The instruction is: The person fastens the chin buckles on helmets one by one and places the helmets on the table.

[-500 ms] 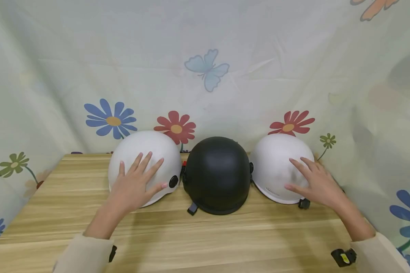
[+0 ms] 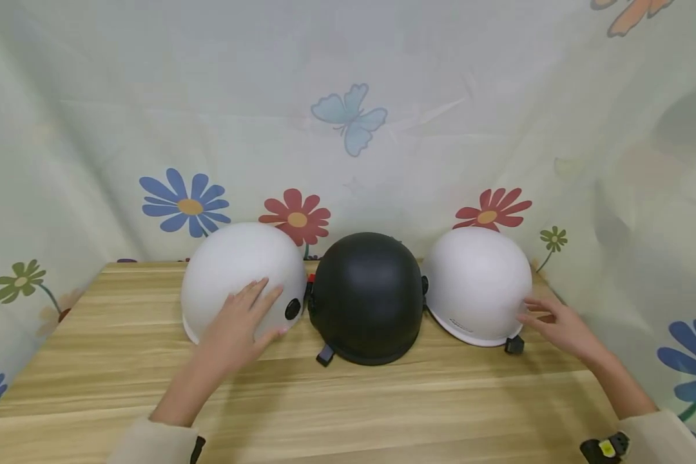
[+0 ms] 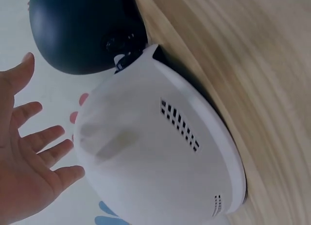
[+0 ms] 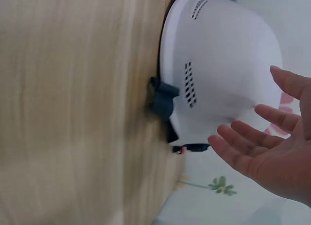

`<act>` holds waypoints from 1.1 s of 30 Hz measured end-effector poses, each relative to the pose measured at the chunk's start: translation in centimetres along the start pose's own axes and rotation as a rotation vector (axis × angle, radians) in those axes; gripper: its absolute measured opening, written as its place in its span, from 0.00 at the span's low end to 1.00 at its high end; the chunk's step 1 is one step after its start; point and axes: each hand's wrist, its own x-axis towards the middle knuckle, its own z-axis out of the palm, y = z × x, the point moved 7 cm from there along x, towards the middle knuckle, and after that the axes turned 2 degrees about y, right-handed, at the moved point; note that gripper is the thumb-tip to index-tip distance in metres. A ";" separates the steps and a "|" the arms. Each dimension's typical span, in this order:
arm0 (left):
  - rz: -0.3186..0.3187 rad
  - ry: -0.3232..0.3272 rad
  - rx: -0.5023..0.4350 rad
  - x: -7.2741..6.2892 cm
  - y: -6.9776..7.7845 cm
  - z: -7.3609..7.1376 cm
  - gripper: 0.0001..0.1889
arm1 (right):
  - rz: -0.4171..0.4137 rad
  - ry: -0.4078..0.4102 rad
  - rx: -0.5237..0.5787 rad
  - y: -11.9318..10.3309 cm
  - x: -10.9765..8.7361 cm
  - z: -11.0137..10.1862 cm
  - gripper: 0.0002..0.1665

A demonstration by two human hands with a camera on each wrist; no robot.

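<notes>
Three helmets stand in a row on the wooden table: a white helmet (image 2: 226,264) on the left, a black helmet (image 2: 368,296) in the middle and another white helmet (image 2: 475,277) on the right. My left hand (image 2: 234,328) is in front of the left white helmet with its fingers spread; the left wrist view shows the fingertips close to the shell, and whether they touch I cannot tell. My right hand (image 2: 559,325) is beside the right white helmet's outer side, fingers loosely bent and holding nothing. Vent slots (image 4: 189,84) show on that helmet.
The wooden table (image 2: 348,412) extends in front of the helmets. A pale cloth (image 2: 441,96) with printed flowers and butterflies hangs behind and at both sides. A dark buckle (image 2: 514,345) sticks out below the right helmet, and a strap end (image 2: 325,355) below the black one.
My right hand has moved right and slightly down, off the front of the right white helmet to its side. My left hand has shifted slightly right and down. The helmets stay in place.
</notes>
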 end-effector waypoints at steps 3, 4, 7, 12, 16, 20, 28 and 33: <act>0.008 0.029 -0.046 -0.2 0.6 0.2 0.35 | 0.035 -0.056 0.114 1.5 -0.2 0.5 0.35; 0.008 0.038 -0.059 -0.2 0.8 0.3 0.35 | 0.047 -0.075 0.153 1.9 -0.2 0.6 0.35; 0.000 0.058 -0.113 -0.3 1.5 0.5 0.35 | 0.077 -0.112 0.254 3.0 -0.4 0.9 0.36; -0.012 0.049 -0.194 -0.4 2.5 1.4 0.35 | 0.094 -0.121 0.395 4.4 -0.3 1.2 0.37; -0.013 0.027 -0.295 -0.1 3.5 2.2 0.35 | 0.112 -0.119 0.483 5.7 -0.1 1.4 0.36; -0.019 -0.017 -0.458 0.3 4.7 3.1 0.34 | 0.159 -0.135 0.588 7.0 0.1 1.7 0.35; 0.042 -0.077 -0.655 1.4 7.2 4.5 0.32 | 0.185 -0.138 0.766 8.2 0.3 2.4 0.21; 0.037 -0.169 -0.824 1.9 8.9 5.5 0.32 | 0.164 -0.136 0.804 8.5 0.4 2.7 0.27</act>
